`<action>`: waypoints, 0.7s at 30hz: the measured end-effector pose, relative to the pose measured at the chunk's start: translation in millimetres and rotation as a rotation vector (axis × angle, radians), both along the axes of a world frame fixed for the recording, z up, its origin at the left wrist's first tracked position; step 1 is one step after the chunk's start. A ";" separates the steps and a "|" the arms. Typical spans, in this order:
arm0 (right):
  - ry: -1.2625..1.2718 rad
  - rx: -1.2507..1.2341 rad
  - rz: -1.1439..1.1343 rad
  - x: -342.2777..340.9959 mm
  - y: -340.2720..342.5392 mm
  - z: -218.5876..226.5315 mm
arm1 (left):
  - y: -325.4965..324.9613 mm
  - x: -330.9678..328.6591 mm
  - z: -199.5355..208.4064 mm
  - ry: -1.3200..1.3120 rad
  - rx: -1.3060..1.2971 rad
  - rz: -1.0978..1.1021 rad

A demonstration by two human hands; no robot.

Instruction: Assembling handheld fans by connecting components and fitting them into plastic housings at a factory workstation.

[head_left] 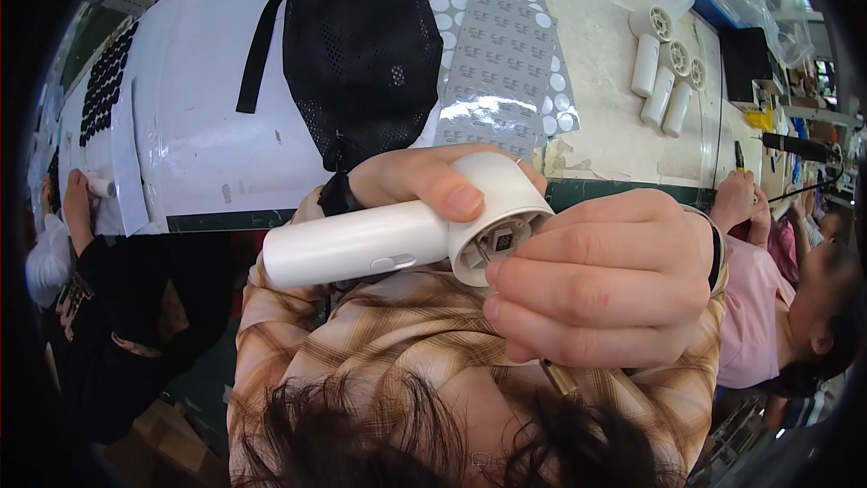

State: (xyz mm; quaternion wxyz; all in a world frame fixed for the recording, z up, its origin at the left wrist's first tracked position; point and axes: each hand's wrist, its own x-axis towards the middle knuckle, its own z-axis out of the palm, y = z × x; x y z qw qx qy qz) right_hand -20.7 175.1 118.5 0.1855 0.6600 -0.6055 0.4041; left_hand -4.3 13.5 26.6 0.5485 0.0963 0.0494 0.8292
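A white hair-dryer-shaped handheld device [361, 240] lies across in front of my chest, its handle toward the left. My left hand [424, 183] is closed around its round head, with the thumb on top. The open face of the head [499, 242] shows ribs and a small dark square part inside. At that opening my right hand [605, 285] is closed in a pinch. It holds a slim metal tool [558, 378], whose brass-coloured end sticks out below the fingers. The fingers cover most of the tool, so its exact kind cannot be made out.
Beyond my hands, a black mesh bag [361, 55] lies on the white table [212, 145] beside sticker sheets [497, 64]. Several similar white devices [664, 82] lie at the far right. Black round pieces [108, 82] are at the left. Co-workers [754, 307] sit on both sides.
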 end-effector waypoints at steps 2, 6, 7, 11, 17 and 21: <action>0.005 0.037 -0.006 3.3 -1.1 3.1 | -0.9 1.6 -1.1 -0.037 -0.021 0.016; 0.033 0.135 -0.022 5.2 -2.3 9.8 | -4.7 5.4 -7.5 -0.093 -0.010 -0.033; 0.049 0.161 -0.018 4.5 -2.4 10.5 | -12.9 17.2 1.6 -0.110 -0.156 0.088; -0.016 0.197 0.044 -0.2 -6.2 12.1 | -25.6 41.7 13.1 -0.142 -0.429 0.360; -0.253 0.150 0.121 -10.9 -6.3 11.7 | -30.4 45.1 15.0 0.003 -0.371 0.410; -0.458 0.119 0.111 -14.1 -4.3 8.5 | -32.4 42.6 14.8 0.103 -0.344 0.427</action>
